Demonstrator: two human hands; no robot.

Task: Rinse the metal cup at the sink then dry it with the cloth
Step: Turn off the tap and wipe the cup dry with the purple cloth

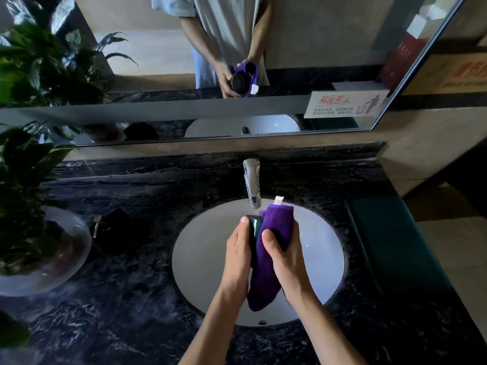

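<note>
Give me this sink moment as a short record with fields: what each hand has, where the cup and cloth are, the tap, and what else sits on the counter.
left hand: left hand wrapped around the metal cup
right hand: right hand pressing the purple cloth against the cup
cup: dark, held over the white sink, mostly hidden by hand and cloth
cloth: hangs down between the wrists, white tag at top
faucet: faucet just behind the hands, no water visible
stage: drying
counter: potted plant at left, dark green tray at right

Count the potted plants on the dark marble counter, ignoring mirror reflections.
1: a green leafy plant in a clear glass bowl at the counter's left end. Others may sit beyond the frame's left edge.
</note>
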